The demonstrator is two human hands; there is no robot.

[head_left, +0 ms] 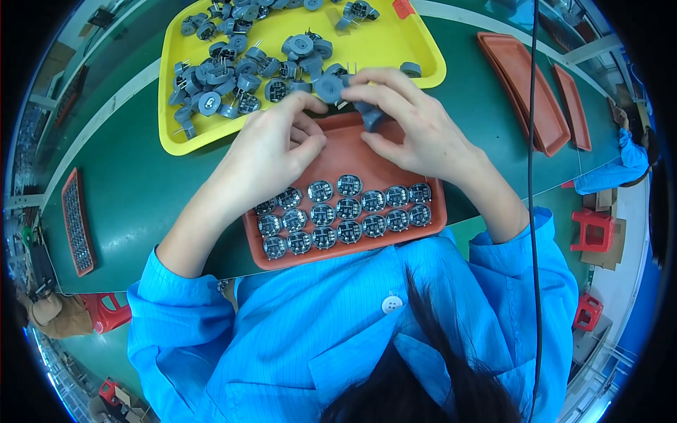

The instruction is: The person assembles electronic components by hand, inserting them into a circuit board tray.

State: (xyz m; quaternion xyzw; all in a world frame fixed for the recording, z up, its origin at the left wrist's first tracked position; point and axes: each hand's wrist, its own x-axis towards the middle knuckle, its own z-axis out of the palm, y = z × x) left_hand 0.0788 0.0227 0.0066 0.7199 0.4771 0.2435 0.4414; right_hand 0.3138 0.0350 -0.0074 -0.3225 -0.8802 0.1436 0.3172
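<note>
My right hand (423,123) is curled around a dark grey round component (369,117), blurred and partly covered by the fingers. Right at its index fingertip is another grey disc (328,89); whether it is gripped or lies at the tray's edge is unclear. My left hand (271,144) hovers over the left part of the orange-red tray (345,144), thumb and index finger apart with nothing visible between them, the other fingers bent inward. Rows of small round circuit boards (348,209) lie in the near half of that tray, some partly hidden by my left wrist.
Beyond my hands, a yellow tray (169,134) holds many loose grey round components with pins. A narrow filled tray (76,222) sits far left on the green table (155,204). Stacked orange-red trays (525,92) lie right. A black cable (534,233) hangs there; a co-worker (620,162) is beyond.
</note>
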